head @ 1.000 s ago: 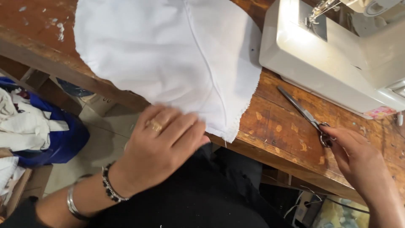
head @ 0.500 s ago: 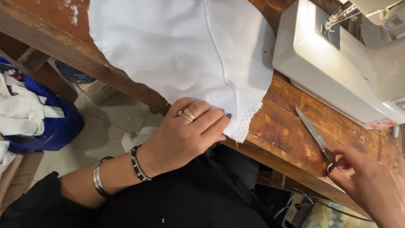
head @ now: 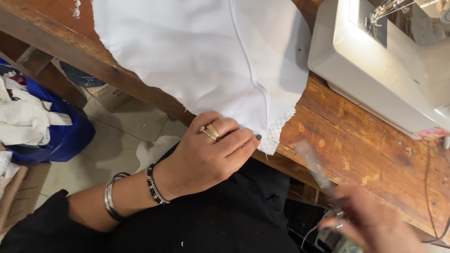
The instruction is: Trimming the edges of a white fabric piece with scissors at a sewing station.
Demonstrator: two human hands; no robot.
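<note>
Fabric (head: 201,56), white, hangs off our tabletop (head: 356,154); our left hand (head: 206,154) pinches its frayed corner steady, while our blurred right hand (head: 370,225) grips scissors (head: 318,173).

A strip of bare wooden surface (head: 370,159) runs from the centre toward four o'clock and gives open passage. At one o'clock the white sewing machine (head: 375,70) walls off that strip along its far side. The white fabric (head: 201,51) covers the surface from eleven to twelve o'clock and hangs over the near edge. The left hand (head: 206,152) blocks the fabric's lower corner at the centre. At five o'clock the blurred right hand (head: 370,225) with scissors (head: 316,171) fills the near edge
</note>
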